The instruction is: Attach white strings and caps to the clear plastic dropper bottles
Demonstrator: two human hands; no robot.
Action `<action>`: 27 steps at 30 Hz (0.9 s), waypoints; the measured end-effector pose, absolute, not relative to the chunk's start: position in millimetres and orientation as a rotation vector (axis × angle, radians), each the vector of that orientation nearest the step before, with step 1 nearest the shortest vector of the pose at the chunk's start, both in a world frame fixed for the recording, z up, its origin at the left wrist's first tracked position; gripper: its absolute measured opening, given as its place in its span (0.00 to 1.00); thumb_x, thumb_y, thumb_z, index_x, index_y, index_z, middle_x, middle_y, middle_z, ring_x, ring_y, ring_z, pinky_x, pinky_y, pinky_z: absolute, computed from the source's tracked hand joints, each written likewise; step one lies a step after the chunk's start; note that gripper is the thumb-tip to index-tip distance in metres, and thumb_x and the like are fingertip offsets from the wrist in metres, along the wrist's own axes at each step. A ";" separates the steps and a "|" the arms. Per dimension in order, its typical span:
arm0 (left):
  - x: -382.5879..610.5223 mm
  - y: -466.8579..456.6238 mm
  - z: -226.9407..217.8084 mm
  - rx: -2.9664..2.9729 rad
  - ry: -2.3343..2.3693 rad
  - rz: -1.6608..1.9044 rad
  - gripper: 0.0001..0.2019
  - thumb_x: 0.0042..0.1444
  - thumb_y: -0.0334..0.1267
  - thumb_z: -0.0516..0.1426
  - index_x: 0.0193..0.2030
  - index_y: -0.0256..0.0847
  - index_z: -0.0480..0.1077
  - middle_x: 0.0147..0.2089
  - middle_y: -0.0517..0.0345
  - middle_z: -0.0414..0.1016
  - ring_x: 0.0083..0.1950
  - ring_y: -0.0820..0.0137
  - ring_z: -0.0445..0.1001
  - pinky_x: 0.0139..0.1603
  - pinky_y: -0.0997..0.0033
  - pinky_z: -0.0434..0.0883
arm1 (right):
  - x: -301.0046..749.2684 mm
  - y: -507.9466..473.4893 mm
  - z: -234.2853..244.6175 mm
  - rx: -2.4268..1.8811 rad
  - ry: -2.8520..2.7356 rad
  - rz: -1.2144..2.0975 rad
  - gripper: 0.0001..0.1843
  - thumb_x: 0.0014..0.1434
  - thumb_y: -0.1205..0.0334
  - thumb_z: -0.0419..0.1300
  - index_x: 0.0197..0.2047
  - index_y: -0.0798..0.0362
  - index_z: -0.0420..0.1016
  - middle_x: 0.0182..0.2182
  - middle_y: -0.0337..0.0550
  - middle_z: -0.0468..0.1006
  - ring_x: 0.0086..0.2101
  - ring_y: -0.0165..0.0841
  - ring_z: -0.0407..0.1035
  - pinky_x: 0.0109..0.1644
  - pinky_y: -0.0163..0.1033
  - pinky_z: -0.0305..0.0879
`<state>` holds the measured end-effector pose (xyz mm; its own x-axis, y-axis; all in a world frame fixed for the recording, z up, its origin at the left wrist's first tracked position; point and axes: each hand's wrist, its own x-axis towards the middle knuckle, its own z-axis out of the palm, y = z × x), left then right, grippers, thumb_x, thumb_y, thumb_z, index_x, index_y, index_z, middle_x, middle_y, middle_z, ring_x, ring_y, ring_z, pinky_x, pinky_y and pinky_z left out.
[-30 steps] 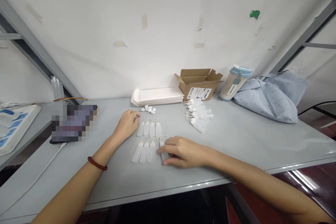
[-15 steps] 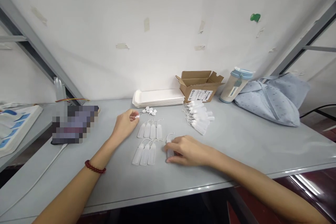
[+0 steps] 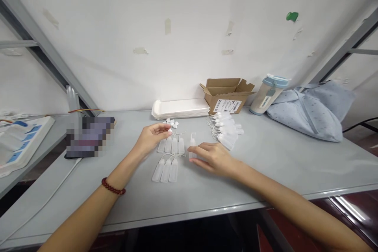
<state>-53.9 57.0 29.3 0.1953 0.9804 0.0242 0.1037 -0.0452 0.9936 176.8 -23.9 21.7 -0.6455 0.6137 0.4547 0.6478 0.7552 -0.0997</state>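
Note:
My left hand (image 3: 153,138) pinches a small white cap (image 3: 169,130) between thumb and fingers, just behind a row of translucent plastic bottles (image 3: 175,145). My right hand (image 3: 214,158) is closed around the lower part of another small bottle (image 3: 193,141), whose neck points away from me, a white strap at its top. Nearer me lies a second group of three bottles (image 3: 166,171) with looped straps. Several loose white caps (image 3: 173,123) sit past my left fingertips. A heap of similar bottles (image 3: 226,130) lies to the right.
At the back, a stack of white trays (image 3: 183,109) touches an open cardboard box (image 3: 227,100). A tumbler (image 3: 267,96) and a pale blue cloth bag (image 3: 307,112) stand right of it. A phone (image 3: 88,138) with a cable lies left. The table's front edge (image 3: 183,220) runs below my hands.
My left hand has moved right with the white cap. My right hand has brought its bottle farther from me, beside the back row. The camera view has shifted slightly.

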 end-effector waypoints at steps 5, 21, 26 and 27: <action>-41.1 40.2 36.4 1.256 0.963 0.940 0.15 0.41 0.39 0.68 0.37 0.38 0.76 0.38 0.54 0.78 0.40 0.68 0.74 0.44 0.67 0.68 | 173.7 -27.6 24.3 -0.881 -2.405 -0.044 0.13 0.66 0.58 0.50 0.47 0.57 0.69 0.29 0.46 0.77 0.27 0.31 0.70 0.29 0.34 0.59; -26.6 15.0 45.7 1.009 0.798 0.796 0.09 0.46 0.34 0.66 0.35 0.37 0.74 0.35 0.58 0.76 0.36 0.73 0.73 0.46 0.71 0.69 | 167.8 -38.1 29.2 -0.907 -2.238 0.533 0.11 0.58 0.65 0.55 0.45 0.53 0.71 0.31 0.41 0.76 0.29 0.28 0.66 0.36 0.34 0.66; -26.1 12.9 48.4 1.126 0.805 0.776 0.11 0.46 0.37 0.66 0.35 0.38 0.72 0.35 0.58 0.76 0.36 0.72 0.73 0.42 0.71 0.68 | 168.1 -38.1 34.5 -0.951 -2.140 0.735 0.10 0.55 0.69 0.56 0.41 0.53 0.71 0.32 0.39 0.76 0.28 0.27 0.67 0.35 0.33 0.66; -26.1 12.8 48.4 1.159 0.816 0.787 0.11 0.46 0.38 0.66 0.35 0.38 0.72 0.35 0.58 0.75 0.36 0.72 0.73 0.42 0.71 0.68 | 168.5 -37.8 35.8 -0.961 -2.111 0.791 0.09 0.56 0.69 0.55 0.40 0.53 0.71 0.32 0.39 0.76 0.28 0.27 0.67 0.34 0.33 0.66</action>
